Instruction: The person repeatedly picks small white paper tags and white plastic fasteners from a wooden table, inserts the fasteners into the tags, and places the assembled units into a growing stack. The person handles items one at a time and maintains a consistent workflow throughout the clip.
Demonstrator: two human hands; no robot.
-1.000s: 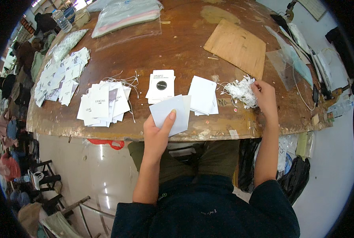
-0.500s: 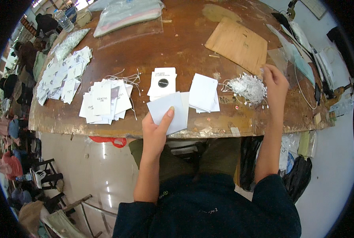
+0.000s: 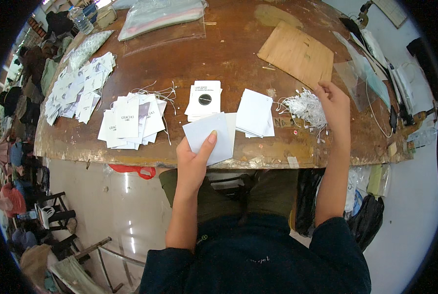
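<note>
My left hand (image 3: pixel 193 159) pinches a couple of white tag cards (image 3: pixel 210 137) between thumb and fingers, fanned slightly apart, above the table's near edge. A small hole shows near the top of the front card. At the right, my right hand (image 3: pixel 334 105) is over the edge of a tangled pile of white tag strings (image 3: pixel 305 108). Its fingers are bent together; whatever they pinch is too small to make out. Between the hands lies a stack of blank white cards (image 3: pixel 255 113). Beyond the held cards sits a stack of printed cards (image 3: pixel 204 99) with a black circle.
Strung tags (image 3: pixel 135 120) are heaped left of my left hand, with a larger tag pile (image 3: pixel 79 90) farther left. A wooden board (image 3: pixel 297 54) lies behind the strings. Plastic bags (image 3: pixel 162 19) rest at the back of the brown table (image 3: pixel 229 59).
My right hand has shifted slightly left, and now covers more of the string pile's right edge. My left hand keeps its hold on the cards. The view has shifted a little.
</note>
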